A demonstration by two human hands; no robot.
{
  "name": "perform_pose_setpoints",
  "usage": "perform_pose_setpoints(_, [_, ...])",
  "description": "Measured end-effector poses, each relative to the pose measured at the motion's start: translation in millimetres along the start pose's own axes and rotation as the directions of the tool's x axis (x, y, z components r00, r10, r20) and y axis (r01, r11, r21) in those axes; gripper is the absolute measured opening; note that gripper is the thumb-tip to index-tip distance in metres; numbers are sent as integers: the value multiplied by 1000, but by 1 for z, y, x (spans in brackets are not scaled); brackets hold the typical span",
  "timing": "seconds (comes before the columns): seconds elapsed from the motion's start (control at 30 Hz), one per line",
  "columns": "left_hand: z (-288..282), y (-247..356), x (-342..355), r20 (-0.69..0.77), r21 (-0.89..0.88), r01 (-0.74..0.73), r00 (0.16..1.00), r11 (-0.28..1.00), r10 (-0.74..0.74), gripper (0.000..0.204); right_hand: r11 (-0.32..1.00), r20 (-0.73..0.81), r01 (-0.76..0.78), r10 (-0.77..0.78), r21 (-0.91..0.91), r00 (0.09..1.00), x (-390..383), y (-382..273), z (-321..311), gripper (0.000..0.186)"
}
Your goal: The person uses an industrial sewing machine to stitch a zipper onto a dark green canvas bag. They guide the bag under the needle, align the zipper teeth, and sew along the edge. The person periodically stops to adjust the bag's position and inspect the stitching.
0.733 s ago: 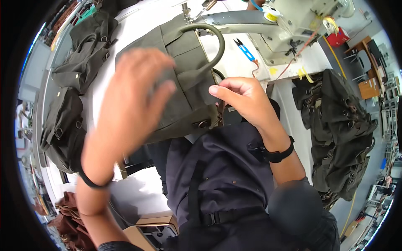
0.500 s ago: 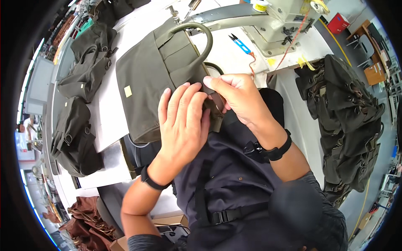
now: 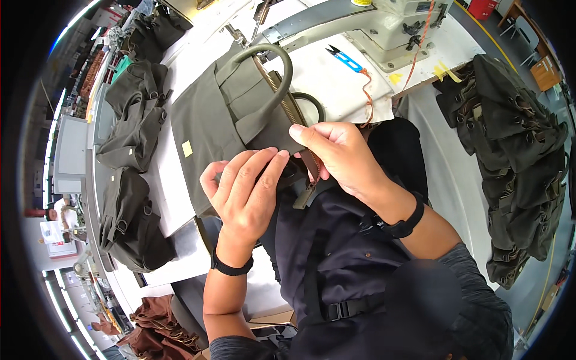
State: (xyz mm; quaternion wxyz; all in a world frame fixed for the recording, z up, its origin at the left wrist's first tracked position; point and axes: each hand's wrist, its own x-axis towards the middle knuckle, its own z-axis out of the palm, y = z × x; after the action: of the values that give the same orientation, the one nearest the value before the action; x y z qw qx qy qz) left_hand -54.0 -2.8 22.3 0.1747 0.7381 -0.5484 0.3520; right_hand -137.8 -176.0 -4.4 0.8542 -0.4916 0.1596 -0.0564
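Observation:
A dark olive handbag (image 3: 207,114) with a rounded handle lies on the white table in front of me. Its brass zipper (image 3: 282,99) runs along the opening toward me, ending in a hanging zipper tab (image 3: 305,197). My right hand (image 3: 345,157) pinches the bag at the zipper's near end, thumb on top, with a brown strip showing under the fingers. Beside it, my left hand (image 3: 243,195) is curled over the bag's near edge; its thumb is hidden. A small yellow sticker (image 3: 187,149) is on the bag's side.
Behind the bag stands a sewing machine (image 3: 384,36). Blue thread snips (image 3: 345,59) with an orange cord lie on the table. More olive bags (image 3: 135,216) sit at the left, and a pile of them (image 3: 510,162) hangs at the right. Brown bags (image 3: 159,327) are at lower left.
My left hand has drawn back and left from the zipper end, its fingers more bent. The right hand keeps its pinch. The zipper tab now hangs in plain sight. The view has shifted.

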Motion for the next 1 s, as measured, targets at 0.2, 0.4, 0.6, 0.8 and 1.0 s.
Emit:
perform_pose_setpoints(0.2, [8,2,-2,20,-5,10,1000,1000,-10,25,998,55,58,-59,22,997,-2,9,-2,32])
perform_pose_setpoints(0.4, [6,4,-1,50,42,10,999,999,-12,25,996,125,86,-88,19,988,6,15,-7,32])
perform_pose_setpoints(0.6, [7,3,-3,89,42,11,996,999,-14,25,987,102,140,-132,-76,986,14,25,-12,35])
perform_pose_setpoints(0.8, [-2,2,-4,202,-15,47,978,999,-43,31,970,14,209,-209,-124,978,7,28,-4,38])
perform_pose_setpoints(1.0, [-25,-10,83,399,-121,-152,898,981,188,38,965,1,246,-247,-93,969,9,34,-3,39])
